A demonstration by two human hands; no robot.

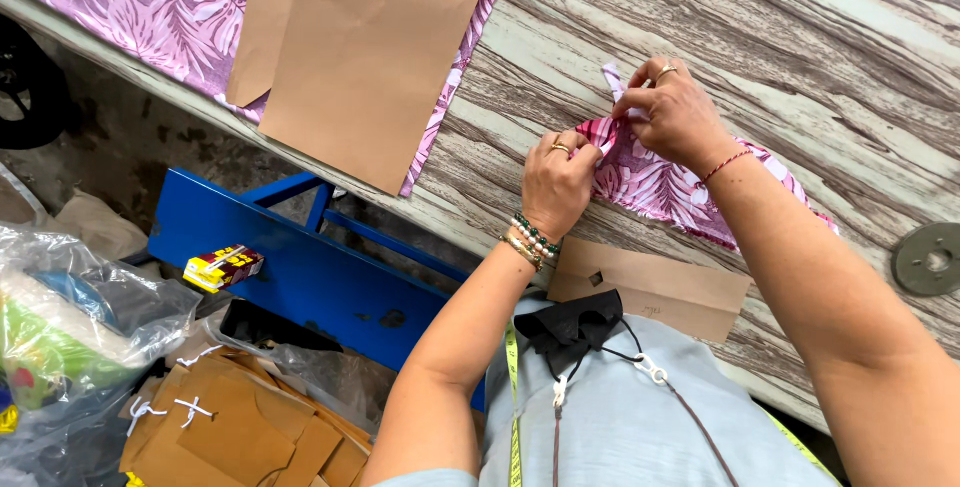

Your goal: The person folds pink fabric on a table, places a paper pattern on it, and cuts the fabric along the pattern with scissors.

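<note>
A small piece of pink floral fabric (660, 187) lies on the wood-grain table (800, 37). My left hand (555, 182) pinches its left end, fingers curled tight on the cloth. My right hand (675, 112) grips the upper edge just beside it, holding up a folded corner. Both hands wear rings; the left wrist carries beaded bracelets and the right a red thread. A small brown paper pattern piece (650, 287) rests at the table's near edge, below the fabric.
Large brown paper patterns (370, 57) lie on a wider pink floral cloth (140, 7) at the upper left. A round metal disc (928, 259) sits at the right edge. Below the table are a blue frame (290, 267), plastic bags (70, 327) and stacked brown patterns (240, 427).
</note>
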